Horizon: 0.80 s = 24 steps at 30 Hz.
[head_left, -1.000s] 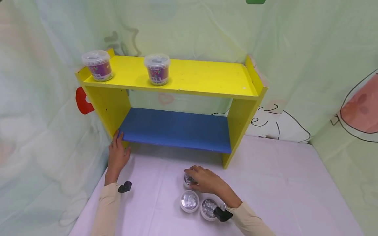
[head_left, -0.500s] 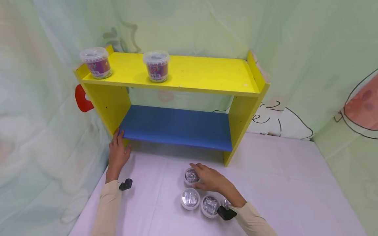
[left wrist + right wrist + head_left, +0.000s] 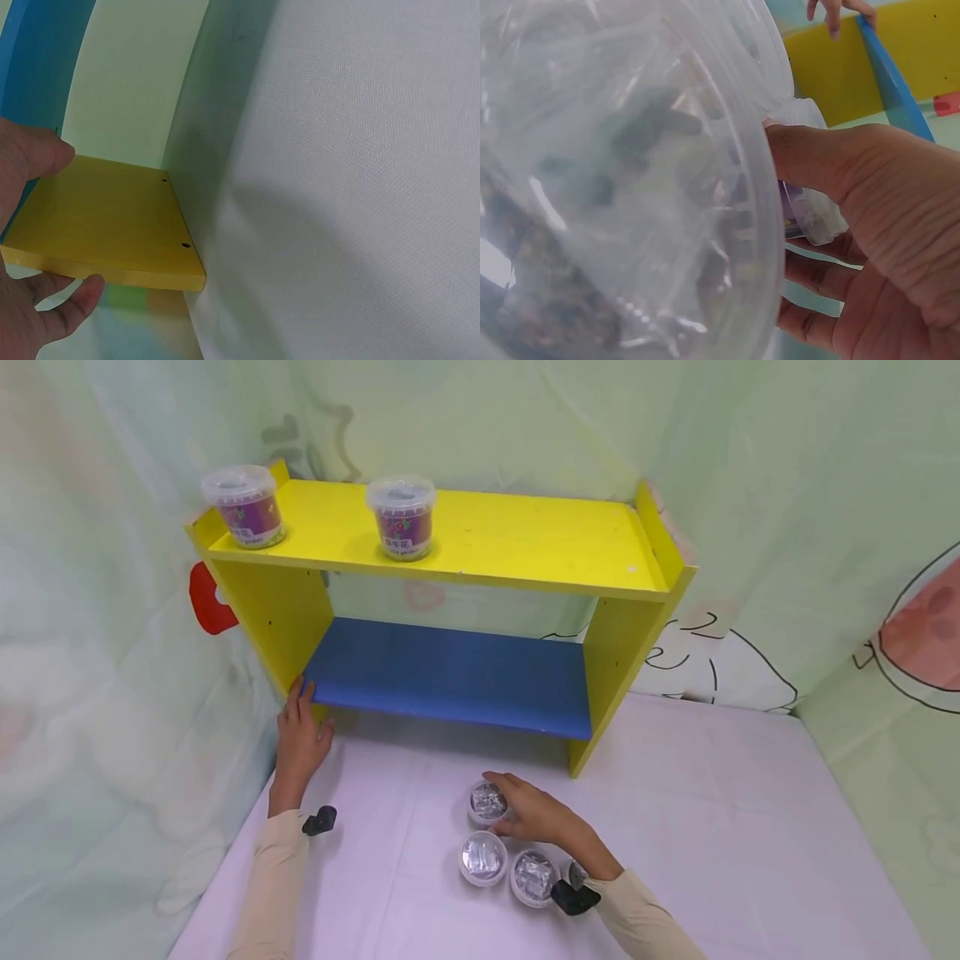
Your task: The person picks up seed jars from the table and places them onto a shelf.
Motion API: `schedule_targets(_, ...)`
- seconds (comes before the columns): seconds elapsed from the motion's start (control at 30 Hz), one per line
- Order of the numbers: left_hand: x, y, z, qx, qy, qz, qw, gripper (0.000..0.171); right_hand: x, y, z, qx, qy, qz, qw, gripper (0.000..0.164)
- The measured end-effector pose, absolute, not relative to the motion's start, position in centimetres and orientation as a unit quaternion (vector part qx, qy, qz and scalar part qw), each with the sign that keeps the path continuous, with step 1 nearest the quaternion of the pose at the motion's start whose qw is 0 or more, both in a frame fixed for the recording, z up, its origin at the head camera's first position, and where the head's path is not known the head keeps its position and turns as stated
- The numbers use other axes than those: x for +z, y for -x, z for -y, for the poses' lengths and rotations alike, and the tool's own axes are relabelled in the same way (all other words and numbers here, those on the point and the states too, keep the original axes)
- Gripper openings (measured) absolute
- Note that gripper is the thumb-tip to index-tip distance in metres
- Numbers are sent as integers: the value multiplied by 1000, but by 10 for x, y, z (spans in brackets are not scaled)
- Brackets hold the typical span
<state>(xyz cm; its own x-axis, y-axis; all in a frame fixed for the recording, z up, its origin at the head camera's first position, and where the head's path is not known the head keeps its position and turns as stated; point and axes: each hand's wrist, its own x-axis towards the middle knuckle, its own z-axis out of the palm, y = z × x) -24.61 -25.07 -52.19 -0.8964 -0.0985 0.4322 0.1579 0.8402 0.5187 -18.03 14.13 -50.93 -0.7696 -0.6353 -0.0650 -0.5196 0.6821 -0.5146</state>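
Observation:
My left hand (image 3: 302, 747) grips the front edge of the left side panel (image 3: 112, 217) of a yellow bookshelf (image 3: 540, 535), beside its blue lower board (image 3: 450, 672). In the left wrist view the thumb lies on one face of that panel, with fingers past the other. My right hand (image 3: 536, 812) holds a small clear-lidded plastic tub (image 3: 487, 800) from its right side, thumb nearest me and fingers at the far side. Silvery wrapping shows through the lid. In the right wrist view a purple label shows partly between thumb and fingers.
Closer to me stand another tub (image 3: 483, 858), a third tub (image 3: 534, 877) and one partly hidden behind the right wrist camera (image 3: 576, 897). Two purple-labelled tubs, a left one (image 3: 251, 510) and a middle one (image 3: 403, 522), stand on the bookshelf's top. Patterned curtains (image 3: 825, 568) surround the white tabletop (image 3: 712, 827).
My right hand has shifted slightly right, so more of the far tub's lid shows. The left hand keeps its place on the bookshelf. The head view has tilted slightly.

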Motion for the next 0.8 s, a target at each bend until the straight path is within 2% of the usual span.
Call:
schedule_targets(0.13,-520,246,250,-279,15,930,238,69,-514,182,-140,-265,323,-900,122,78)
schedule_targets(0.33,-522,247,250,-279,8,933,228,70,-523,184,-139,-300,330,-887,118,77)
schedule_targets(0.57,-523,248,252,-273,5,937,216,71,-526,188,-138,-340,322,-880,84,77)
schedule_targets(0.8,-523,249,252,-271,0,940,209,72,-521,191,-139,-382,274,-879,75,81)
